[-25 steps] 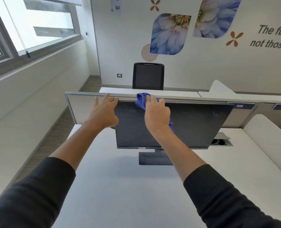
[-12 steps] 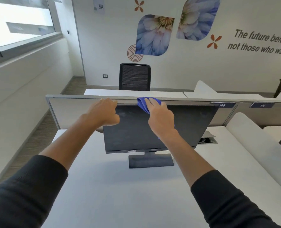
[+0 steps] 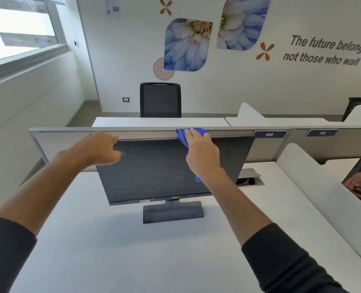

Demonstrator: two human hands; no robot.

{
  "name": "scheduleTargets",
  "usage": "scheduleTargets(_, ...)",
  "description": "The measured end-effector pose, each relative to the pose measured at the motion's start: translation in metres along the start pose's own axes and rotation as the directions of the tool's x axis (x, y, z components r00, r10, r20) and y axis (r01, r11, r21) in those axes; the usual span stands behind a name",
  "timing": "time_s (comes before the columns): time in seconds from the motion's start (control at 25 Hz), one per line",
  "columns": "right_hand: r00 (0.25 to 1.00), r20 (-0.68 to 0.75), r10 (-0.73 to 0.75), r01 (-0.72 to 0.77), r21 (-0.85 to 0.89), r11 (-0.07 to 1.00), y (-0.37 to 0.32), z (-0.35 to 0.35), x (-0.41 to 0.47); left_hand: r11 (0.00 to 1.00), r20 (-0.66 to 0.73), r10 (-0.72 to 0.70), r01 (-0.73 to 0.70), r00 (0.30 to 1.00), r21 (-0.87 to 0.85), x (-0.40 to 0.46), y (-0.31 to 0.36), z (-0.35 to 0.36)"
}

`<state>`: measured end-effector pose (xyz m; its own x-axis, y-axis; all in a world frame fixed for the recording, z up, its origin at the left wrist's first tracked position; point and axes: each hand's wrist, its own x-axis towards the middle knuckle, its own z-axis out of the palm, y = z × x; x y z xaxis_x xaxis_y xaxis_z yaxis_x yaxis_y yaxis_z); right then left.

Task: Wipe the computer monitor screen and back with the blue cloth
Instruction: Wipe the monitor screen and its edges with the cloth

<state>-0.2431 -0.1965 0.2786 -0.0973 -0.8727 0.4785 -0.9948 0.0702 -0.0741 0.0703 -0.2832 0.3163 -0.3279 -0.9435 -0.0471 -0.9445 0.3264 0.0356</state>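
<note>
My white worktop [image 3: 116,246] ends at a grey divider [image 3: 69,140] with number plates 109 [image 3: 269,134] and 110 [image 3: 322,133], and a cable hatch [image 3: 250,180] sits open near it. Across the divider I see another white desk [image 3: 160,122] with a black mesh chair [image 3: 160,100] behind it, against a white wall [image 3: 259,85] with blue flower prints [image 3: 187,44], orange motifs and grey lettering [image 3: 327,50]. Daylight comes through the window [image 3: 16,28] on my left, above a strip of wood-look floor [image 3: 86,115].

White desk [image 3: 112,250] bears monitor stand [image 3: 173,211].
</note>
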Motion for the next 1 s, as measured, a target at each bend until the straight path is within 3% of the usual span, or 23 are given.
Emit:
scheduleTargets(0.08, 0.999, 0.008, -0.034, 0.034, -0.001, 0.999, 0.027, -0.003, 0.0, 1.0, 0.021, -0.028, 0.028, 0.999, 0.007, 0.003, 0.003, -0.002)
scheduleTargets(0.24, 0.96, -0.013, 0.281, -0.28, 0.03, 0.96, 0.14, -0.019, -0.007, 0.995, 0.012, -0.096, 0.096, 0.995, -0.001, 0.0, 0.008, -0.007)
scheduleTargets(0.32, 0.935, -0.006, 0.354, -0.353, 0.078, 0.932, 0.181, -0.021, -0.004, 0.992, 0.018, -0.126, 0.126, 0.992, -0.025, -0.001, 0.013, -0.009)
scheduleTargets(0.4, 0.91, 0.069, 0.41, -0.414, 0.244, 0.877, 0.2, -0.018, 0.005, 0.986, 0.027, -0.154, 0.155, 0.988, -0.053, -0.002, 0.018, -0.012)
scheduleTargets(0.48, 0.873, 0.184, 0.452, -0.478, 0.503, 0.72, 0.208, -0.011, 0.01, 0.977, 0.035, -0.172, 0.175, 0.985, -0.123, -0.007, 0.019, -0.015)
scheduleTargets(0.56, 0.78, 0.306, 0.546, -0.582, 0.677, 0.451, 0.216, 0.008, 0.001, 0.96, 0.032, -0.164, 0.167, 0.986, -0.224, -0.011, 0.02, -0.014)
scheduleTargets(0.64, 0.679, 0.435, 0.591, -0.678, 0.681, 0.277, 0.211, 0.048, -0.028, 0.932, 0.024, -0.172, 0.17, 0.985, -0.32, -0.014, 0.019, -0.01)
scheduleTargets(0.84, 0.441, 0.668, 0.599, -0.868, 0.486, 0.097, 0.186, 0.117, -0.097, 0.928, 0.005, -0.187, 0.178, 0.982, -0.328, -0.01, 0.016, -0.006)
scheduleTargets(0.92, 0.476, 0.643, 0.6, -0.831, 0.551, 0.068, 0.19, 0.108, -0.084, 0.936, 0.002, -0.175, 0.167, 0.985, -0.311, -0.006, 0.013, -0.004)
scheduleTargets(1.0, 0.585, 0.519, 0.623, -0.715, 0.692, 0.095, 0.188, 0.086, -0.061, 0.939, 0.009, -0.154, 0.149, 0.988, -0.31, -0.002, 0.007, -0.002)
